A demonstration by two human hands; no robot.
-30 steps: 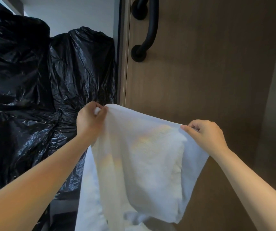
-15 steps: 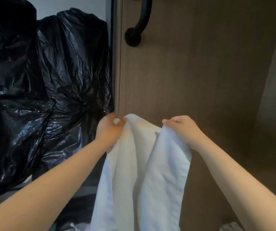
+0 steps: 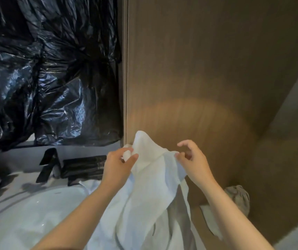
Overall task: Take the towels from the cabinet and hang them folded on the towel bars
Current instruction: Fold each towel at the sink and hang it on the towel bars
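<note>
A white towel [image 3: 150,192] hangs in loose folds in front of the brown wooden cabinet door [image 3: 198,69]. My left hand [image 3: 119,165] pinches its upper left part, and a corner sticks up above my fingers. My right hand [image 3: 191,161] touches the towel's upper right edge with thumb and lower fingers while its index finger is lifted off. The towel's lower part drops out of view at the bottom. No towel bar is in view.
Black plastic sheeting [image 3: 45,69] covers the wall on the left. Below it lie a white basin [image 3: 27,213], a black faucet [image 3: 48,165] and a black box [image 3: 83,167]. A grey cloth bundle [image 3: 238,197] sits low on the right beside the door.
Both hands came together and dropped lower with the towel, gathering it from spread wide to bunched. The view tilted down, so the door handle left the frame and the basin appeared.
</note>
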